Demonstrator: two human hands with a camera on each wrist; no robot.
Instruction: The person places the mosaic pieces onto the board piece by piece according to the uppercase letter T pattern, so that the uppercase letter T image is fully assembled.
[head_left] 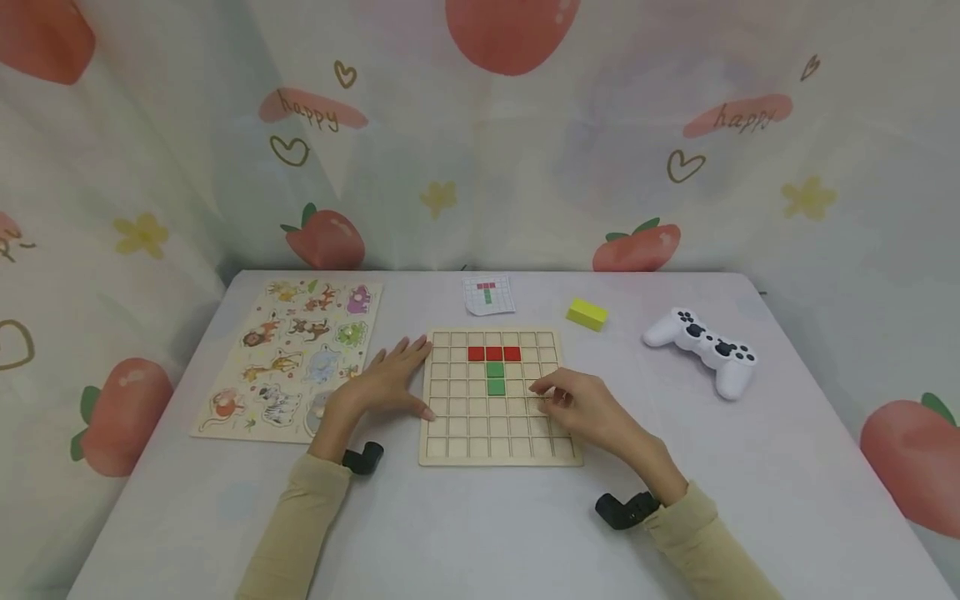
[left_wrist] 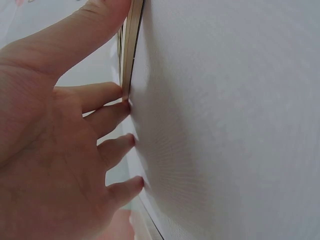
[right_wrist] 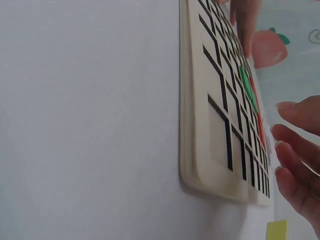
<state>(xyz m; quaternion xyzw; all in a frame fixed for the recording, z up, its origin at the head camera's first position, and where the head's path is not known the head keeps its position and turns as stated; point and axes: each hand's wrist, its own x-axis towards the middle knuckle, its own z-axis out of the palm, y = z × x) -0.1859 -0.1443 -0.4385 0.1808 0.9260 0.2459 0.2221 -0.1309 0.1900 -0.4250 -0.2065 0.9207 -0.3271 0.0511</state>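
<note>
A wooden grid board (head_left: pixel 450 429) lies flat at the middle of the table. Three red squares (head_left: pixel 493 354) sit side by side in one of its upper rows, with two green squares (head_left: pixel 496 377) in a column below the middle one. My left hand (head_left: pixel 384 379) spreads its fingers along the board's left edge, thumb and fingertips touching it or the table beside it. Over the board's right side hovers my right hand (head_left: pixel 588 408), fingers loosely bent. In the right wrist view its thumb (right_wrist: pixel 302 114) and fingers show nothing between them.
Behind the board lies a small paper card (head_left: pixel 489 296) printed with a red and green grid pattern. A yellow block (head_left: pixel 587 314) and a white game controller (head_left: pixel 701 350) are to the right. An animal puzzle board (head_left: pixel 292 358) lies at left, partly behind my left hand.
</note>
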